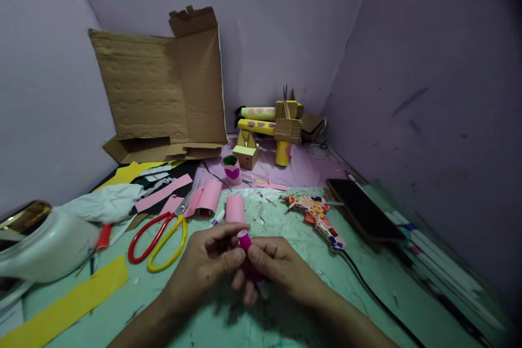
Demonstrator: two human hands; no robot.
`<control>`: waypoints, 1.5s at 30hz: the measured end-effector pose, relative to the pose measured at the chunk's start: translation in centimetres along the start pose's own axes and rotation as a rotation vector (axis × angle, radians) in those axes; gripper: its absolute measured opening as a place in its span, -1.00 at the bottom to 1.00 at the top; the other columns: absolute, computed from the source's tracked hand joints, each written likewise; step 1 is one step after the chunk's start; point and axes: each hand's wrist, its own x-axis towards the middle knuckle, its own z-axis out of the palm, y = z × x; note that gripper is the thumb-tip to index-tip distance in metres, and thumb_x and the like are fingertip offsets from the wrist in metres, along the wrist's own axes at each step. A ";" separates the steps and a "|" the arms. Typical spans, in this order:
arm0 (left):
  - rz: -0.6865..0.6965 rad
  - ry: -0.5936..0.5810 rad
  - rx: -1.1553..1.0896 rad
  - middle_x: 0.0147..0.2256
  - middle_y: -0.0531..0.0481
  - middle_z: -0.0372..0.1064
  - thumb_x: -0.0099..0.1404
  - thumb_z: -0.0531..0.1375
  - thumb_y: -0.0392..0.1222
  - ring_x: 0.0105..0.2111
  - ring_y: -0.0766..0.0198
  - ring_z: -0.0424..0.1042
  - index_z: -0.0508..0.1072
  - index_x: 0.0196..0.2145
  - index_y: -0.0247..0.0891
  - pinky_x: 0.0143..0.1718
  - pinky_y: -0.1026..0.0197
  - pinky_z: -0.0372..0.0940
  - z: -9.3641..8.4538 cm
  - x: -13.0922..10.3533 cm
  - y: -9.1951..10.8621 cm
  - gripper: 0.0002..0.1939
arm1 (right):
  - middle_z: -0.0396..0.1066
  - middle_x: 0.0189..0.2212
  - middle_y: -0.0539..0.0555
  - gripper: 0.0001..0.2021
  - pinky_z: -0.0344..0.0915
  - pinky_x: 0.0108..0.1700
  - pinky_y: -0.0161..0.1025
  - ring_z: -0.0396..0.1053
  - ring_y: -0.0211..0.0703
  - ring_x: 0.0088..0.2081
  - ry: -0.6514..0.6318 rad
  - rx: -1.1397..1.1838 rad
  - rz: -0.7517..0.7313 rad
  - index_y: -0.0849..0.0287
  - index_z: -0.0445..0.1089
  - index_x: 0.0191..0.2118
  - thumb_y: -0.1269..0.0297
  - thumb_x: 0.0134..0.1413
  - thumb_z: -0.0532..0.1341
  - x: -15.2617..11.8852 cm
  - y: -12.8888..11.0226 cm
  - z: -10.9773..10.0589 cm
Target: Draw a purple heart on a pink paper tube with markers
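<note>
Near the middle of the table's front, a small magenta paper roll [244, 238] is held between my two hands. The thumb and fingers of my left hand [214, 258] press on its left side. My right hand [279, 263] pinches it from the right, and its lower part is partly hidden by fingers. Just beyond my left fingertips stands a pink paper tube [235, 209]. Another pink tube [210, 197] lies to its left, next to scissors [167, 228] with one red and one yellow handle.
A patterned glue gun [316, 217] with a black cord lies right of my hands, beside a dark tablet [362, 209]. At left are a white pot [53, 244] and yellow paper [69, 304]. Cardboard [163, 87] and giraffe-like paper figures [285, 130] stand behind.
</note>
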 end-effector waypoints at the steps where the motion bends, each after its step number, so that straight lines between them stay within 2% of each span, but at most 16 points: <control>1: 0.000 -0.029 -0.013 -0.48 -0.02 0.42 -0.07 0.38 -0.13 -0.51 0.28 0.37 0.58 -0.34 -0.30 -0.48 0.28 0.26 0.1 0.0 -0.1 -0.70 | 0.42 -0.57 0.06 -0.45 0.14 -0.60 -0.40 0.32 -0.35 -0.64 -0.028 0.044 0.035 0.29 0.37 -0.42 -0.23 -0.09 0.25 0.1 0.3 -0.1; 4: -0.042 -0.037 -0.143 -0.55 0.02 0.38 -0.07 0.40 -0.09 -0.54 0.34 0.33 0.53 -0.45 -0.30 -0.49 0.32 0.24 0.1 0.2 -0.2 -0.74 | 0.45 -0.55 0.11 -0.33 0.25 -0.56 -0.33 0.36 -0.28 -0.63 -0.056 0.227 0.170 0.33 0.40 -0.34 -0.34 -0.06 0.13 0.2 0.9 -0.5; 6: -0.059 0.036 -0.242 -0.58 0.07 0.35 -0.07 0.42 -0.08 -0.58 0.40 0.27 0.52 -0.42 -0.28 -0.52 0.36 0.20 -0.2 0.3 -0.3 -0.71 | 0.47 -0.51 0.16 -0.24 0.34 -0.50 -0.27 0.42 -0.23 -0.59 -0.079 0.333 0.297 0.38 0.41 -0.25 -0.36 0.06 -0.05 0.1 0.9 -1.0; 8: -0.052 0.107 -0.286 -0.56 0.09 0.34 -0.08 0.44 -0.08 -0.57 0.41 0.26 0.51 -0.39 -0.28 -0.52 0.39 0.19 -0.5 0.4 -0.5 -0.68 | 0.49 -0.49 0.19 -0.24 0.40 -0.45 -0.25 0.47 -0.21 -0.54 -0.130 0.390 0.392 0.41 0.42 -0.22 -0.30 0.15 -0.13 -0.1 0.9 -1.4; 11: -0.052 0.097 -0.276 -0.55 0.08 0.33 -0.08 0.44 -0.08 -0.55 0.39 0.27 0.51 -0.38 -0.30 -0.52 0.37 0.20 -0.8 0.5 -0.6 -0.66 | 0.51 -0.48 0.19 -0.40 0.43 -0.47 -0.27 0.49 -0.20 -0.52 -0.170 0.421 0.371 0.41 0.43 -0.23 -0.14 0.19 0.00 -0.4 0.8 -1.7; 14: -0.021 0.040 -0.209 -0.53 0.06 0.34 0.00 0.39 -0.09 -0.55 0.36 0.30 0.51 -0.35 -0.28 -0.51 0.34 0.22 -1.0 0.4 -0.8 -0.72 | 0.52 -0.53 0.16 -0.57 0.44 -0.54 -0.30 0.47 -0.22 -0.57 -0.181 0.454 0.327 0.39 0.43 -0.30 0.00 0.10 0.15 -0.6 1.0 -1.9; 17: 0.167 0.009 0.002 -0.32 -0.05 0.46 0.07 0.35 -0.16 -0.42 0.27 0.41 0.52 -0.19 -0.20 -0.41 0.28 0.30 -1.3 0.2 -0.7 -0.70 | 0.48 -0.63 0.06 -0.66 0.43 -0.61 -0.35 0.41 -0.28 -0.67 -0.163 0.484 0.325 0.35 0.42 -0.39 0.07 -0.02 0.26 -0.7 1.1 -2.2; 19: 0.338 -0.034 0.219 -0.27 -0.09 0.49 0.10 0.32 -0.25 -0.34 0.21 0.45 0.55 -0.22 -0.19 -0.32 0.23 0.33 -1.5 0.0 -0.5 -0.77 | 0.46 -0.68 0.02 -0.64 0.38 -0.67 -0.39 0.36 -0.32 -0.73 -0.153 0.452 0.334 0.34 0.42 -0.42 0.05 -0.08 0.30 -0.8 1.0 -2.2; 22: 0.496 -0.054 0.440 -0.45 -0.07 0.50 0.15 0.26 -0.32 -0.40 0.20 0.46 0.57 -0.41 -0.22 -0.34 0.22 0.33 -1.8 -0.2 -0.2 -0.92 | 0.44 -0.70 0.01 -0.56 0.28 -0.73 -0.45 0.33 -0.35 -0.76 -0.116 0.317 0.321 0.34 0.43 -0.45 -0.06 -0.12 0.33 -0.9 0.7 -1.9; 27: 0.563 0.004 0.552 -0.50 -0.05 0.50 0.16 0.25 -0.34 -0.47 0.21 0.47 0.57 -0.44 -0.22 -0.42 0.23 0.33 -1.6 0.0 0.0 -0.90 | 0.42 -0.69 -0.02 -0.51 0.18 -0.70 -0.47 0.33 -0.39 -0.72 0.008 0.039 0.271 0.28 0.40 -0.45 -0.16 -0.17 0.31 -1.0 -0.5 -1.3; 30: 0.575 0.011 0.570 -0.52 -0.05 0.50 0.15 0.25 -0.33 -0.49 0.22 0.46 0.58 -0.45 -0.23 -0.46 0.25 0.32 -1.4 0.0 0.0 -0.90 | 0.41 -0.67 -0.01 -0.55 0.18 -0.65 -0.42 0.32 -0.38 -0.70 0.044 -0.045 0.242 0.25 0.37 -0.49 -0.12 -0.13 0.30 -1.1 -0.9 -1.3; 32: 0.574 0.022 0.582 -0.52 -0.05 0.50 0.14 0.26 -0.33 -0.49 0.22 0.47 0.58 -0.46 -0.23 -0.46 0.25 0.32 -1.4 0.0 0.0 -0.91 | 0.40 -0.67 -0.01 -0.60 0.17 -0.63 -0.40 0.31 -0.37 -0.69 0.076 -0.091 0.226 0.24 0.36 -0.51 -0.06 -0.14 0.32 -1.2 -1.0 -1.3; 34: 0.545 0.089 0.594 -0.54 -0.02 0.49 0.13 0.26 -0.31 -0.55 0.26 0.43 0.57 -0.45 -0.22 -0.51 0.27 0.30 -1.7 -0.1 0.0 -0.93 | 0.35 -0.69 -0.05 -0.65 0.18 -0.61 -0.38 0.28 -0.37 -0.68 0.146 -0.148 0.196 0.24 0.37 -0.52 0.03 -0.22 0.38 -1.4 -1.1 -1.3; 38: 0.379 0.230 0.499 -0.63 0.06 0.40 0.17 0.24 -0.21 -0.71 0.38 0.27 0.56 -0.40 -0.23 -0.67 0.32 0.15 -2.8 0.1 -0.3 -0.91 | 0.30 -0.70 -0.10 -0.70 0.18 -0.55 -0.36 0.28 -0.36 -0.64 0.248 -0.212 0.127 0.25 0.39 -0.53 0.15 -0.30 0.43 -1.5 -1.4 -1.3; 41: 0.233 0.194 0.283 -0.62 0.06 0.38 0.17 0.26 -0.12 -0.69 0.38 0.27 0.53 -0.38 -0.27 -0.66 0.34 0.14 -3.0 0.5 -0.4 -0.84 | 0.33 -0.67 -0.08 -0.71 0.17 -0.53 -0.36 0.27 -0.36 -0.62 0.285 -0.227 0.080 0.26 0.42 -0.49 0.14 -0.27 0.41 -1.3 -1.6 -1.3; 45: 0.070 0.165 0.007 -0.65 0.07 0.34 0.05 0.34 -0.03 -0.71 0.41 0.24 0.51 -0.40 -0.33 -0.67 0.36 0.09 -2.1 0.9 -0.1 -0.71 | 0.35 -0.65 -0.05 -0.64 0.23 -0.55 -0.33 0.27 -0.34 -0.63 0.291 -0.166 0.062 0.25 0.40 -0.41 0.08 -0.27 0.41 -1.1 -1.7 -1.6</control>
